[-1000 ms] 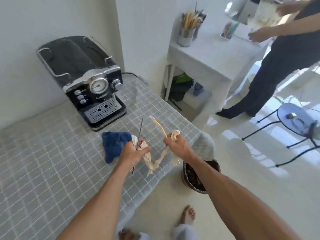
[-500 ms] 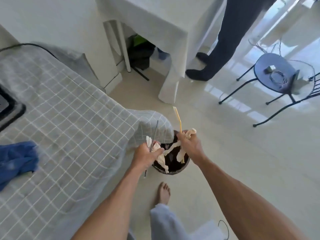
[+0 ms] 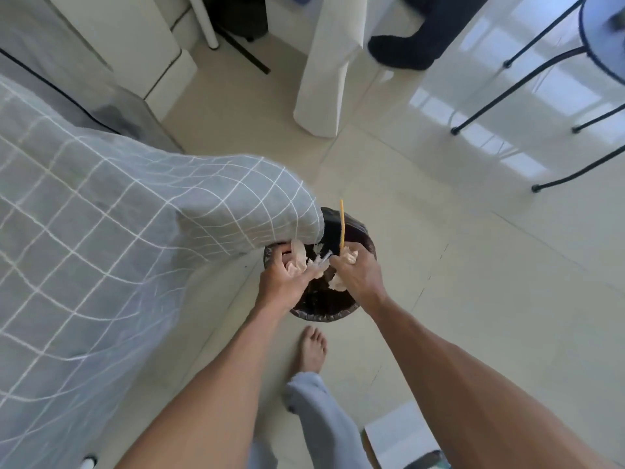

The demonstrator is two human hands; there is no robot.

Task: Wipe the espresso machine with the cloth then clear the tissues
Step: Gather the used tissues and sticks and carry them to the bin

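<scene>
Glossy pale floor, perhaps window-lit, checked tablecloth

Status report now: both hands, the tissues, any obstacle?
Left hand and right hand both shut on tissues, over bin. Yellow stick also in right. Tablecloth corner overhangs bin rim.

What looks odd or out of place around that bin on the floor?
The right hand holds a thin yellow stick together with crumpled tissues over the black-lined bin, so it might get binned too. The checked tablecloth corner droops over the bin's rim.
</scene>
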